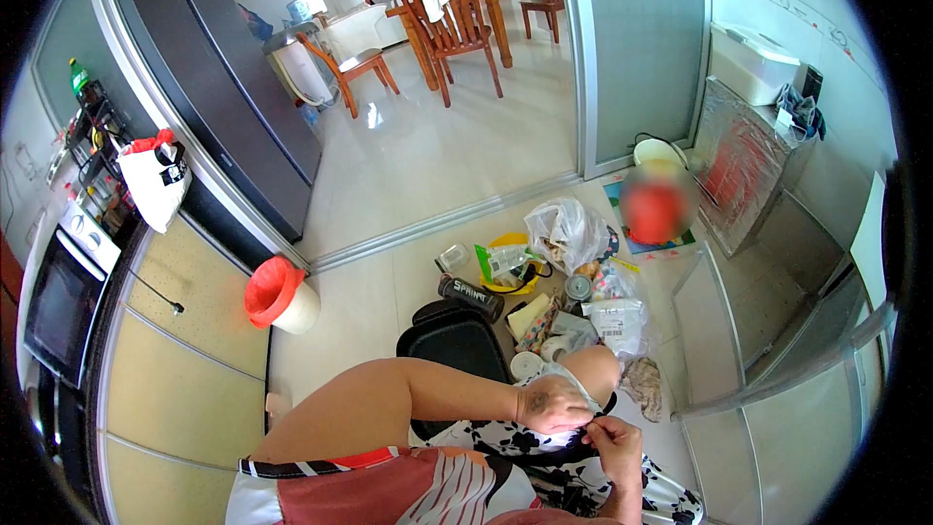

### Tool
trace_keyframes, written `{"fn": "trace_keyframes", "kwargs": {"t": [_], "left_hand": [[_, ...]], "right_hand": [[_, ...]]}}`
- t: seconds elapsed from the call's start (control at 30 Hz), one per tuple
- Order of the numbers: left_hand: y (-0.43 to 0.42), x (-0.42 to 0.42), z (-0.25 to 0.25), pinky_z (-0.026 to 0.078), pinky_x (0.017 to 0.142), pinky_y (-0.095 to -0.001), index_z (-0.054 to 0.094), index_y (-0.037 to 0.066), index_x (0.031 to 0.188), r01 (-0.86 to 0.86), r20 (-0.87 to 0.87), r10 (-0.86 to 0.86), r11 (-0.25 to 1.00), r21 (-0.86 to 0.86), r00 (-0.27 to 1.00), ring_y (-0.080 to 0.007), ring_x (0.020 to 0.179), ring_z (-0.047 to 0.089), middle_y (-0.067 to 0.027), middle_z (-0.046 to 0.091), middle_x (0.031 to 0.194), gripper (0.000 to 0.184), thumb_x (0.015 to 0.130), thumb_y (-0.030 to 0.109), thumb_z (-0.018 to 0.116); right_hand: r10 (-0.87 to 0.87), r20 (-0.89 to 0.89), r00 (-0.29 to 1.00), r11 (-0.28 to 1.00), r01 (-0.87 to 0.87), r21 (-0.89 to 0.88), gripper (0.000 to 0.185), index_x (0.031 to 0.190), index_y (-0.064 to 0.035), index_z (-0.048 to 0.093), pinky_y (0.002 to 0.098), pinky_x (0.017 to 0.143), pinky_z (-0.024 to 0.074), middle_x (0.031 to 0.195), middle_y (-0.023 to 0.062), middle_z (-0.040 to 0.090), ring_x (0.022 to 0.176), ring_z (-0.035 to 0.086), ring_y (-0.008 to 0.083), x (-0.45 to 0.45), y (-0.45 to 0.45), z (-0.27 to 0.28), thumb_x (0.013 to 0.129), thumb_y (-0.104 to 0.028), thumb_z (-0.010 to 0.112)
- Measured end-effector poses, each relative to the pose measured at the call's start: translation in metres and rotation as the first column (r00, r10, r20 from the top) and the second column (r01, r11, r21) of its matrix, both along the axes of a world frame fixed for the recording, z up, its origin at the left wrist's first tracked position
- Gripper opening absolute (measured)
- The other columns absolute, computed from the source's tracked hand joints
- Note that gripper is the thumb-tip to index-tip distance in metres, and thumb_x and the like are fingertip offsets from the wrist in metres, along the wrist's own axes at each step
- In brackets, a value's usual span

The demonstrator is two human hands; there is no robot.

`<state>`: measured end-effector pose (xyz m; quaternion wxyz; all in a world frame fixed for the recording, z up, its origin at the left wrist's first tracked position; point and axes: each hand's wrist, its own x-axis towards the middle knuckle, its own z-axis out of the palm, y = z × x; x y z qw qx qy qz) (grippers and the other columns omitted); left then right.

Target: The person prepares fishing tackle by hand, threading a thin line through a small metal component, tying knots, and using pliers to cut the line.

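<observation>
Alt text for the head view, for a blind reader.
Left hand and right hand meet above black-and-white floral fabric, near household clutter on a pale floor; a red-lined bin stands at image left.

The red thing [656,212] is all blurry (like a smudge). The left hand [556,403] and right hand [618,447] hide what their fingertips touch.

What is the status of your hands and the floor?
Left hand, right hand: fingers close together over black-and-white floral fabric.
Grip contents: too small to tell.
On pale floor ahead: black open container, white plastic bag.
</observation>
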<state>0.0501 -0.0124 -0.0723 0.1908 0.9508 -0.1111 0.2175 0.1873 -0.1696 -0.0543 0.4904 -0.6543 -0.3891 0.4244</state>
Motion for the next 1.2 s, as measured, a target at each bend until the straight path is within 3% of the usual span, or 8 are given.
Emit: {"fn": "trace_keyframes", "kwargs": {"t": [0.63, 1.2], "left_hand": [[0.0002, 0.0017, -0.0017, 0.043, 0.054, -0.0354, 0.058, 0.008, 0.085, 0.005, 0.05, -0.005, 1.0, 0.006, 0.999, -0.0214, 0.065, 0.056, -0.0033, 0.052, 0.073, 0.021, 0.072, 0.024, 0.064], [0.0011, 0.0019, -0.0071, 0.046, 0.057, -0.0376, 0.058, 0.008, 0.085, -0.012, 0.023, 0.013, 1.0, -0.017, 1.0, -0.0248, 0.066, 0.058, -0.0057, 0.057, 0.078, 0.016, 0.075, 0.02, 0.063]], "right_hand": [[0.009, -0.083, 0.997, 1.0, -0.012, -0.028, 0.009, 0.079, 0.0023, 0.065, 0.0207, 0.055, 0.0441, 0.065, 0.0033, 0.063, 0.057, 0.054, 0.0072, 0.0006, 0.0024, 0.0023, 0.085, -0.003, 0.06], [0.022, 0.03, 0.999, 1.0, -0.022, 0.002, 0.009, 0.081, 0.0029, 0.066, 0.0238, 0.056, 0.0463, 0.064, 0.0058, 0.064, 0.059, 0.058, 0.0093, 0.0039, 0.0067, -0.0037, 0.082, -0.003, 0.059]]}}
